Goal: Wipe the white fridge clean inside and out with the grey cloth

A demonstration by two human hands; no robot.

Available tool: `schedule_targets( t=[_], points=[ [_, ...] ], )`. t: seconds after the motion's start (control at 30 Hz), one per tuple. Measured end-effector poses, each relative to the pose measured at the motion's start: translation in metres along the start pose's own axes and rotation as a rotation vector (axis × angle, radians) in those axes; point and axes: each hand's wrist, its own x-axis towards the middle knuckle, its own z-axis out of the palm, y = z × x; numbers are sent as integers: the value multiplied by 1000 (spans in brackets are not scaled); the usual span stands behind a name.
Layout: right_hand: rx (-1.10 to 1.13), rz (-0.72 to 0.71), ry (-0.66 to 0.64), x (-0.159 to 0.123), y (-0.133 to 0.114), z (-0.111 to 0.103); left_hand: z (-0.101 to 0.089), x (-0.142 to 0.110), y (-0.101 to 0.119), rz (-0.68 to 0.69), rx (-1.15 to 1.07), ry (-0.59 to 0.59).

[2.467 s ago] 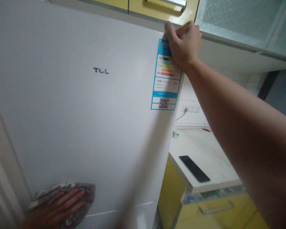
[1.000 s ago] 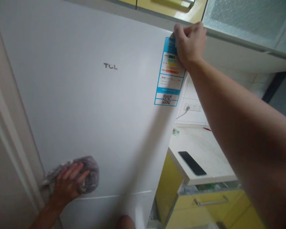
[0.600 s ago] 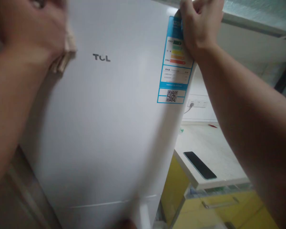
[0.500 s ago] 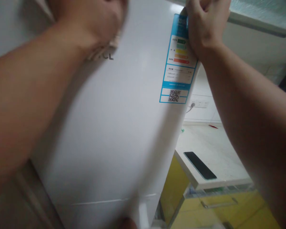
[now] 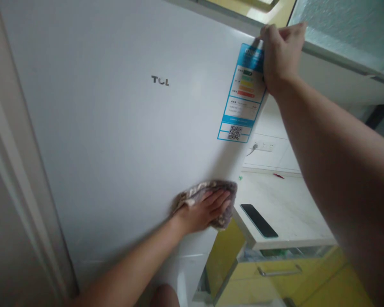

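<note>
A white refrigerator door [image 5: 115,140] with a TCL logo fills much of the view. Low on its right side, my left hand [image 5: 205,209] presses a brown-and-cream patterned cloth [image 5: 228,196] flat against the surface, its fingers laid over the fabric. My right hand [image 5: 283,55] is closed around the door's upper right edge, the fingertips partly hidden. Beside that hand, a blue-and-white energy label [image 5: 241,102] with a QR code is stuck to the door.
To the right, a white countertop [image 5: 294,213] carries a black phone [image 5: 259,220] and a small red object [image 5: 278,176]. Yellow cabinets [image 5: 269,277] stand below it. A wall socket [image 5: 264,146] has a plug in it. Frosted-glass cabinet doors [image 5: 348,34] hang above.
My left hand has moved the cloth from the logo at upper left down to the door's lower right edge, uncovering the logo. My right hand keeps its hold on the door edge.
</note>
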Motion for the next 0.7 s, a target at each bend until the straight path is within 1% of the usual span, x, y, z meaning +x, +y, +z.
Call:
schedule_targets(
  t=[0.03, 0.1, 0.17, 0.2, 0.27, 0.33, 0.37, 0.43, 0.47, 0.5, 0.53, 0.57, 0.6, 0.63, 0.7],
  points=[
    [8, 12, 31, -2, -2, 0, 13, -27, 20, -5, 11, -13],
    [21, -14, 40, -5, -4, 1, 34, -82, 52, -2, 54, -16],
    [36, -24, 56, -6, -4, 2, 44, -134, 72, -37, 90, -34],
    [39, -23, 64, -7, -3, 3, 46, -159, 77, -53, 91, -45],
    [33, -32, 66, -7, -3, 2, 44, -209, 78, -72, 79, -53],
    [18, -49, 52, -9, -5, 1, 41, -257, 68, -113, 43, -65],
    [6, -58, 46, -10, -6, 1, 38, -279, 59, -154, 20, -85],
    [-15, -60, 46, -11, -8, 0, 32, -315, 32, -306, 16, -104],
    [-21, -51, 54, -12, -9, 0, 28, -326, 14, -398, 37, -87],
    [-28, -38, 63, -12, -10, 0, 20, -331, -8, -486, 71, -35],
    [-37, -23, 70, -12, -11, 0, 11, -328, -34, -556, 113, 48],
    [-47, -4, 72, -12, -12, 0, -2, -318, -63, -600, 155, 152],
    [-54, 11, 68, -12, -13, 0, -17, -302, -94, -625, 213, 270],
    [-56, 22, 51, -12, -14, -1, -34, -280, -129, -639, 268, 370],
    [-36, 33, 17, -12, -15, -2, -73, -225, -200, -755, 298, 486]
  ],
)
